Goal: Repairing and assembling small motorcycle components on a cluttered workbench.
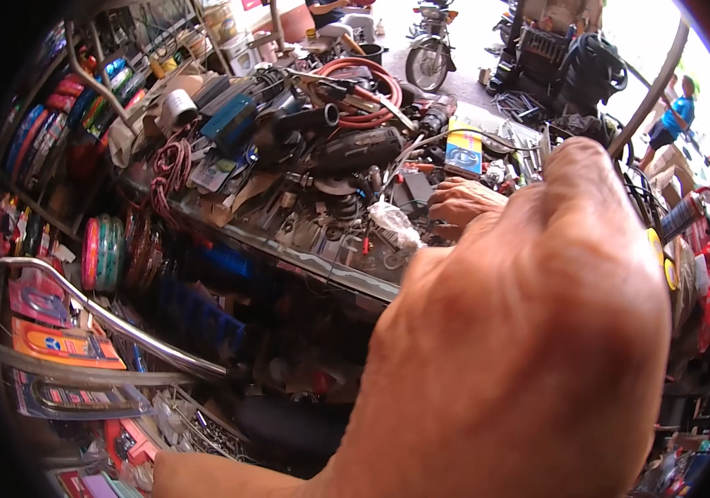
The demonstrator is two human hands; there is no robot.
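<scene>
Fingers (pixel 444 203) of the far hand (pixel 469 204) lie near clear plastic (pixel 395 222); can't tell how open either hand (pixel 529 282) is.

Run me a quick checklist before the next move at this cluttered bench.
1. Open view of the bench: not ok; the near hand blocks much of the right side.
2. Far hand in sight: ok, though only partly.
3. Far hand's grip: cannot tell; whether it holds anything is hidden.
4. Yellow-and-blue box in plain sight: ok, just beyond the far hand.
5. Orange hose apart from the far hand: ok, coiled farther back.
</scene>
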